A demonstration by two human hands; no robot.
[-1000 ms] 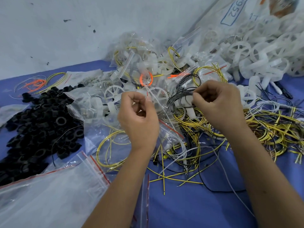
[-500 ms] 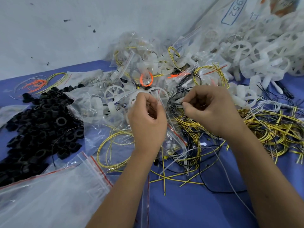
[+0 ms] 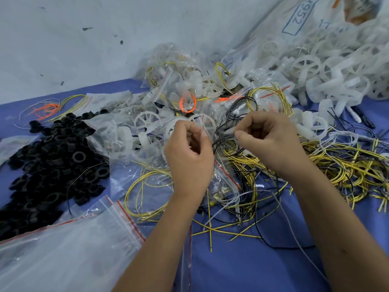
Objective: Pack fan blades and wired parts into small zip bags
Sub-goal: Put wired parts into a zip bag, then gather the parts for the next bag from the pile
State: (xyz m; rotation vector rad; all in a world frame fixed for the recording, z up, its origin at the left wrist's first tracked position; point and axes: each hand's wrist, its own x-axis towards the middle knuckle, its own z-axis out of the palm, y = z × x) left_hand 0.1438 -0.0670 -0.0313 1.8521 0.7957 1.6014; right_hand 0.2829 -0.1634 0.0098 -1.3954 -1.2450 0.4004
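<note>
Nearest the camera, a stack of empty zip bags (image 3: pixel 69 245) with red seal strips lies at the lower left on the blue table cover (image 3: pixel 242 268), with both forearms entering from the bottom edge. Above the stack, loose yellow wires (image 3: pixel 147 194) coil on the cover, and a larger tangle of yellow, black and white wires (image 3: pixel 336 165) spreads to the right beneath the right forearm. At mid-distance, the left hand (image 3: pixel 189 157) has its fingers curled, pinching the upper edge of a small zip bag (image 3: pixel 219 178) between thumb and fingertips; the bag hangs below the hand, and its red seal strip is visible just right of the wrist. The right hand (image 3: pixel 271 142) is also curled, its thumb and forefinger pressed together on a black wire (image 3: pixel 223 140) that loops between the two hands. The hands are near each other but apart. To the left, a heap of black ring parts (image 3: pixel 52 159) covers the table cover. Behind the hands, filled zip bags (image 3: pixel 181 85) holding white fan blades and wires are piled against the wall (image 3: pixel 84 39), one showing an orange wire loop (image 3: pixel 187 104). A bundle of orange and yellow wires (image 3: pixel 50 108) lies at the far left. At the far right, a large pile of loose white fan blades (image 3: pixel 328 68) spills from a big clear sack (image 3: pixel 294 20) bearing printed numbers.
</note>
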